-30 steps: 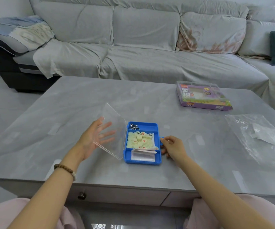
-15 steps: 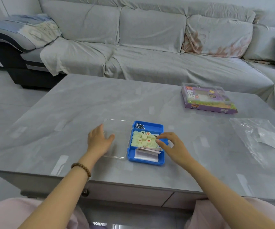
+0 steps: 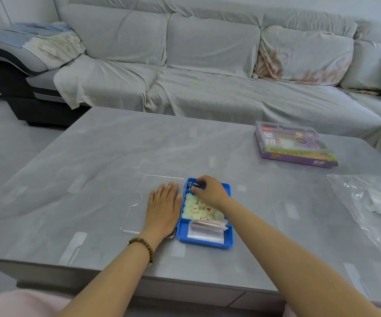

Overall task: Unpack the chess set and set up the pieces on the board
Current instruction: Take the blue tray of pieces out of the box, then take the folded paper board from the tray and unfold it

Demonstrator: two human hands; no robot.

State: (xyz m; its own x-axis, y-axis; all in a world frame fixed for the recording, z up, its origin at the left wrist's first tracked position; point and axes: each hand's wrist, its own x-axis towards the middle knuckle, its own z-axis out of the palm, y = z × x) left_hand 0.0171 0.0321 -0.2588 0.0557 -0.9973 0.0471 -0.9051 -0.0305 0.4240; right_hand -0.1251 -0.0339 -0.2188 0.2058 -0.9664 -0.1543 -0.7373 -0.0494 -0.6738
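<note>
A blue plastic case (image 3: 229, 241) lies open near the table's front edge. Its middle compartment holds several pale round chess pieces (image 3: 196, 209) with red marks. A folded paper board (image 3: 205, 229) fills the near compartment. The clear lid (image 3: 143, 197) lies flat on the table to the case's left. My left hand (image 3: 163, 207) rests palm down on the lid, fingers apart. My right hand (image 3: 209, 189) reaches into the far compartment, fingertips curled over small metal clips (image 3: 193, 184); whether it grips any I cannot tell.
A purple game box (image 3: 294, 145) lies at the back right of the grey table (image 3: 93, 179). A crumpled clear plastic bag (image 3: 372, 202) lies at the right edge. A grey covered sofa (image 3: 207, 76) stands behind the table.
The lid went from tilted up to flat on the table under my left hand. My right hand moved from the case's right edge over the pieces to the far compartment.
</note>
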